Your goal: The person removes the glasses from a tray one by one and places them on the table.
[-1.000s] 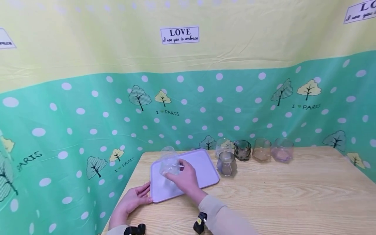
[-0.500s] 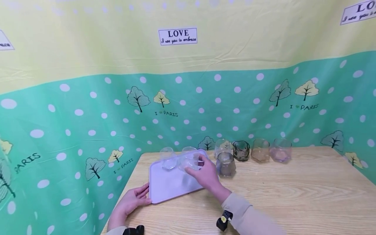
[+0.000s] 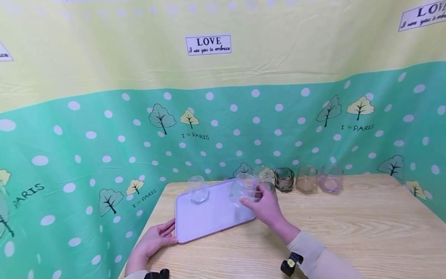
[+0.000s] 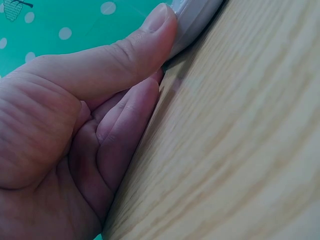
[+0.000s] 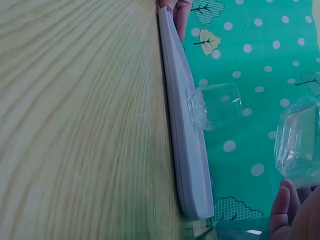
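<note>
A pale lilac tray (image 3: 209, 223) lies on the table. My left hand (image 3: 151, 241) grips its near left corner; in the left wrist view the thumb (image 4: 157, 25) presses the tray's rim, with the other fingers lower beside it. One clear faceted glass (image 3: 199, 192) stands upright on the tray's far left part. My right hand (image 3: 268, 207) holds another clear glass (image 3: 241, 193) by its side, over the tray's right end. In the right wrist view this held glass (image 5: 297, 145) is raised off the tray.
To the right of the tray stand several glasses: a clear one (image 3: 262, 173), a smoky one (image 3: 271, 186) partly hidden by my right hand, a dark one (image 3: 283, 180), an amber one (image 3: 306, 180) and a pink one (image 3: 330, 180). A dotted green curtain (image 3: 223, 131) hangs behind the table.
My right hand has carried its clear glass rightward across the tray, away from the glass standing at left, which it first overlapped. The left hand keeps its place at the tray's corner.
</note>
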Demonstrator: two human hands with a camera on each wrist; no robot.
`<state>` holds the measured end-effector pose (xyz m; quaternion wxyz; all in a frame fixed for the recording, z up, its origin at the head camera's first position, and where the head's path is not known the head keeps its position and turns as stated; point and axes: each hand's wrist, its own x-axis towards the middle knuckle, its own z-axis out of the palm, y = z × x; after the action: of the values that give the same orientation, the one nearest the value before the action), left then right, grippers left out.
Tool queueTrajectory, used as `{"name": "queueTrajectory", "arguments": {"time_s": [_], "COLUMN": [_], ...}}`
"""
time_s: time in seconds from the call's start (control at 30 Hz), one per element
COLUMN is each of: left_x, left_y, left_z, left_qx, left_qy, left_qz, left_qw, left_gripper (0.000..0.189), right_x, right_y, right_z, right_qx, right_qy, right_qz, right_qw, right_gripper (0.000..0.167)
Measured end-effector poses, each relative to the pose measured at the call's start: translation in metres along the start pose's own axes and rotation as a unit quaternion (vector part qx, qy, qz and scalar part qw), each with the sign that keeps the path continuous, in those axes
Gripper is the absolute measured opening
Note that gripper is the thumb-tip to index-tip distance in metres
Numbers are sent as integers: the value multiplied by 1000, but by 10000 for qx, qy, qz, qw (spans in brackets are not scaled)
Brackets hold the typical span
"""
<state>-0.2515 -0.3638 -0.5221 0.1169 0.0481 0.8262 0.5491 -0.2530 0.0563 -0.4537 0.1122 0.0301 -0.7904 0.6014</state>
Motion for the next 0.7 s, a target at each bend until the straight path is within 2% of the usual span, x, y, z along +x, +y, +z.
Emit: {"name": "queueTrajectory", "arguments": {"time_s": [0.37, 0.53, 0.7], "left_x": [2, -1, -2], "left_y": [3, 4, 4], "left_z": [3, -1, -2], "left_qx": [98, 364, 323], "left_qy": [-12, 109, 46], "left_qz": [-48, -133, -119], "left_qw": [9999, 9992, 9994], "left_gripper": [86, 85, 84], "right_x": [-16, -20, -23], "right_y": [14, 23, 33], "right_z": [-64, -90, -115], "right_qx": [-288, -320, -540], "right_qy": [78, 183, 293], "right_qz": [79, 209, 456], "right_qw": [9995, 9991, 9971], "right_gripper": [69, 66, 70]}}
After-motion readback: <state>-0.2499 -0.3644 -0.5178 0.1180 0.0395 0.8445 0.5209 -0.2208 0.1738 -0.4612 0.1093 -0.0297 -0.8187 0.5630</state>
